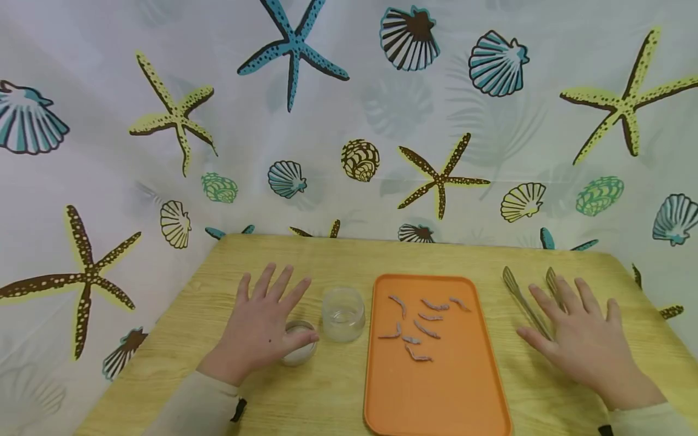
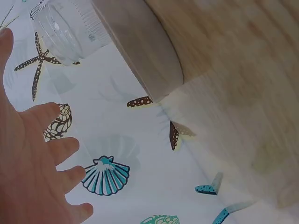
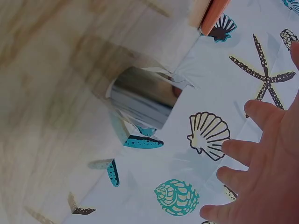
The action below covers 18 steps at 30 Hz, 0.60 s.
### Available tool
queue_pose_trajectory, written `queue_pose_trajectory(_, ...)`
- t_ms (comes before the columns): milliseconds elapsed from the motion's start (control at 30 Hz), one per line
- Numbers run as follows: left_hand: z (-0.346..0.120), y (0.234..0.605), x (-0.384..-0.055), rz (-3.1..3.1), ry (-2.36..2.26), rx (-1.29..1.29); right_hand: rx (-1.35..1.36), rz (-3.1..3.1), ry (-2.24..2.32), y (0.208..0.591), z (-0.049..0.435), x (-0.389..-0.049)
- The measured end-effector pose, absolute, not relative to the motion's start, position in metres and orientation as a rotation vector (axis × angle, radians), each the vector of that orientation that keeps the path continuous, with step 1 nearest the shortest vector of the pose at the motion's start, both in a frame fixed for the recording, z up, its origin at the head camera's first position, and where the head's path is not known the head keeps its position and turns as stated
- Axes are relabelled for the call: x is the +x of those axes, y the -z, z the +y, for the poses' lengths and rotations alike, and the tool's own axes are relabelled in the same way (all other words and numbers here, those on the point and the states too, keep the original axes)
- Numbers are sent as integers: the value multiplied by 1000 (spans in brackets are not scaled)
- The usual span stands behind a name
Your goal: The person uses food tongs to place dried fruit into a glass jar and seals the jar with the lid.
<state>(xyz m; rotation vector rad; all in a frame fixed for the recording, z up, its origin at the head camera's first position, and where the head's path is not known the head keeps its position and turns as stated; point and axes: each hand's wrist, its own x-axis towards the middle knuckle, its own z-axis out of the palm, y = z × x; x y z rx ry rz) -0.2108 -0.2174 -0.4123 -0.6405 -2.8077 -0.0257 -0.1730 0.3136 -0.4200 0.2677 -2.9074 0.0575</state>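
With fingers spread, my left hand (image 1: 259, 330) is held over the left part of the table, holding nothing. Partly hidden under its thumb is a round whitish lid (image 1: 297, 356); its pale rim (image 2: 145, 46) looms close in the left wrist view. Just right of it stands a clear glass jar (image 1: 343, 315). My right hand (image 1: 591, 348), also spread and holding nothing, covers part of the metal tongs (image 1: 526, 303), whose shiny end (image 3: 145, 98) shows in the right wrist view. Between the hands lies an orange tray (image 1: 436, 399) bearing several thin greyish-purple twisted pieces (image 1: 427, 330).
The wood-grain table (image 1: 327, 399) carries all these things. A white cloth (image 1: 338, 121) printed with starfish and shells hangs behind the table and at both sides. The tray's raised rim (image 1: 422, 277) runs around the pieces.
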Motion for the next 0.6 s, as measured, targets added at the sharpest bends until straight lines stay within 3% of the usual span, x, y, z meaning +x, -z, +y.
queue_pose_trajectory(600,-186,423,-219,-2986,715,-673,147,-3169,-288,424,333,-181)
